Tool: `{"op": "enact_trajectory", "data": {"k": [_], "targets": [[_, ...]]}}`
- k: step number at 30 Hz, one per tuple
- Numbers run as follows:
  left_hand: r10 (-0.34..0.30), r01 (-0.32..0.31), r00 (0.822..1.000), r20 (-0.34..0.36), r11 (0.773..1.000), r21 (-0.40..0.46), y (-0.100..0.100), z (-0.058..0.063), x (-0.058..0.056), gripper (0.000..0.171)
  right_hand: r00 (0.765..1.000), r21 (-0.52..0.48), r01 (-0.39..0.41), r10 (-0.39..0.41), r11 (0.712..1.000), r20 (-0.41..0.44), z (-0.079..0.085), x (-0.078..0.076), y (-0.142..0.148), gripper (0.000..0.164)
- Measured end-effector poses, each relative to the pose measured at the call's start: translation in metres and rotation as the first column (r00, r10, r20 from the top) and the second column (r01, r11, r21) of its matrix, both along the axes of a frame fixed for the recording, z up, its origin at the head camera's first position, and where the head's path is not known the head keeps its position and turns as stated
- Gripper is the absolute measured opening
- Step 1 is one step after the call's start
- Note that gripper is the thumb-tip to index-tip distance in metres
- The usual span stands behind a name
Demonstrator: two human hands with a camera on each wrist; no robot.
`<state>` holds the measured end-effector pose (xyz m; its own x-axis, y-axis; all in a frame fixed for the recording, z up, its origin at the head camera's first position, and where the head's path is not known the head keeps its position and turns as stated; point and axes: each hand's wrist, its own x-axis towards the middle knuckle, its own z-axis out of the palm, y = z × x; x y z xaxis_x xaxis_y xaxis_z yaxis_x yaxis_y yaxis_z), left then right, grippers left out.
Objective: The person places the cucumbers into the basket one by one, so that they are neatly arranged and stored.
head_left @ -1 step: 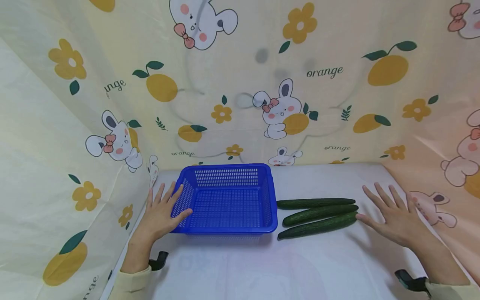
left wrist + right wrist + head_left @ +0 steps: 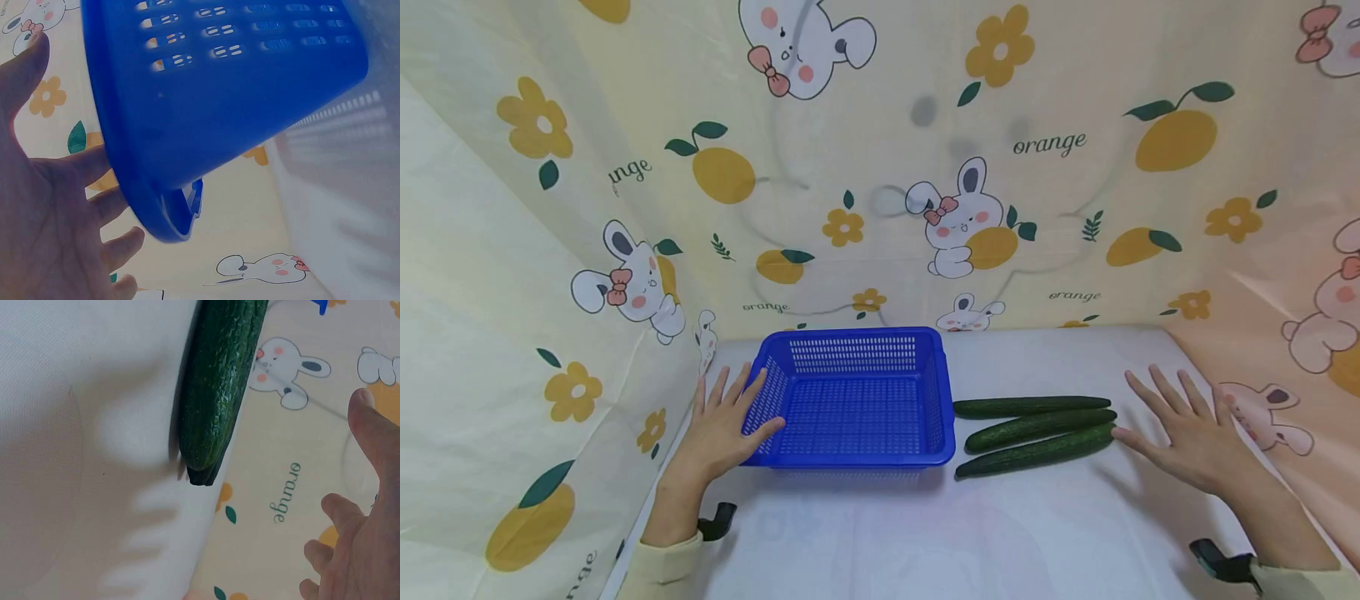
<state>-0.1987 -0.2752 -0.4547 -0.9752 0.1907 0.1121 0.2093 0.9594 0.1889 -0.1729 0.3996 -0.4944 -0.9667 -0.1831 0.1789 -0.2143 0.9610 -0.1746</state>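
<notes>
The left hand [image 2: 718, 429] is spread flat against the basket [image 2: 853, 398] – the right hand [image 2: 1191, 429], open too, seemingly touches the cucumbers [image 2: 1033, 425].

Pale yellow sleeves [image 2: 658, 567], black wrist-camera mounts [image 2: 717, 520], bare hands

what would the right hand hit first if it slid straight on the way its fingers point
Probably nothing on the table: the right hand points up and left, past the cucumbers' ends, toward the printed backdrop. Depth is unclear.
</notes>
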Motion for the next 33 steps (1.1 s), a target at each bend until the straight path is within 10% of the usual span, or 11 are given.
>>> {"op": "enact_trajectory", "data": {"k": [33], "targets": [[0.005,-0.012,0.996,0.087,0.997,0.072,-0.01,-0.028,0.016,0.107,0.971,-0.16,-0.234,0.222,0.959,-0.092,-0.04,-0.007,-0.022,0.065]]}}
